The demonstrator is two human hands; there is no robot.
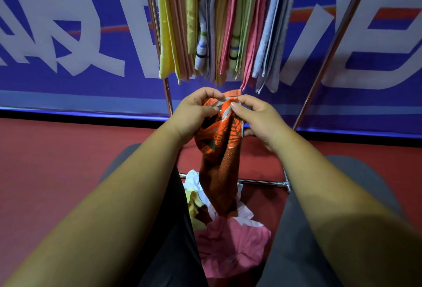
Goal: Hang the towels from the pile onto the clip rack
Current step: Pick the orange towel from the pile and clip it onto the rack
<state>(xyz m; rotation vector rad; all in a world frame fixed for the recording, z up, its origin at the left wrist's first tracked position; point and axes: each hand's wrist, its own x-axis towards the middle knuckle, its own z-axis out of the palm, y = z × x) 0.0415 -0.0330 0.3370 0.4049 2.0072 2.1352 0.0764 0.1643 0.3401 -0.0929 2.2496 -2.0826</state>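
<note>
Setting: red floor (57, 161), blue banner (68, 81). Left hand (194, 113), right hand (255, 120): both pinching the top hem of the orange towel (219, 149), which dangles over the pile (228, 241). Advised: draw the hem taut before lifting to the clip rack (332, 51); clips unseen.

A towel (219, 161) hangs between your left hand (194, 113) and right hand (258, 120), above the pile (228, 241), before the rack (262, 182).
</note>
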